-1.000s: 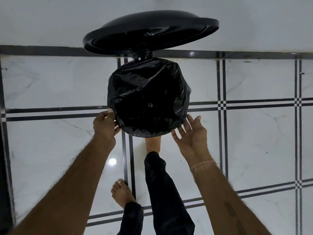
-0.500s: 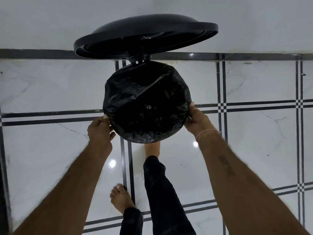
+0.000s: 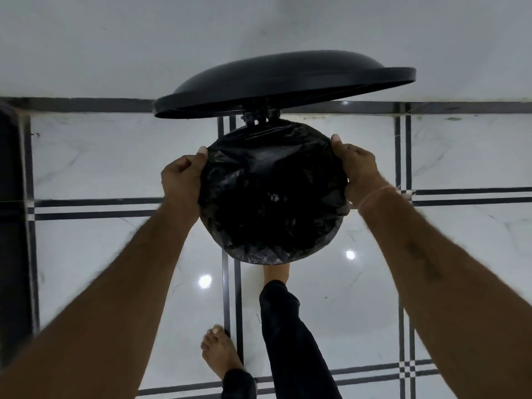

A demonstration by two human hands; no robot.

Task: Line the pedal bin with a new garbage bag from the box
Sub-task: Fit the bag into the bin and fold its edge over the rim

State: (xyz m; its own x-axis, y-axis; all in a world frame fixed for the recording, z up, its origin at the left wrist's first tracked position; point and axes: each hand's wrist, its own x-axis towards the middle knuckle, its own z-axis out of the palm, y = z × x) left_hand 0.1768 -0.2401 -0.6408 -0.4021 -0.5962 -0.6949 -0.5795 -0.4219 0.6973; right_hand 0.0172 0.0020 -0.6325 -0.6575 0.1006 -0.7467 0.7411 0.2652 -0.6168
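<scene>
A black garbage bag (image 3: 270,197) covers the round mouth of the pedal bin, folded over its rim all round. The bin's black lid (image 3: 285,82) stands raised behind it on its hinge. My left hand (image 3: 182,180) grips the bag's edge at the rim's left side, thumb on top. My right hand (image 3: 357,168) grips the bag's edge at the rim's upper right. My right foot (image 3: 275,273) is at the bin's base, partly hidden under the bin. The box is not in view.
The bin stands on glossy white floor tiles (image 3: 431,254) with dark stripes, close to a pale wall (image 3: 259,30). My left foot (image 3: 220,352) rests on the floor nearer me. A dark object (image 3: 11,197) runs along the left edge.
Both hands have moved up the rim's sides, away from me. The right hand went from spread near the front to gripping the bag's edge. The view has come closer.
</scene>
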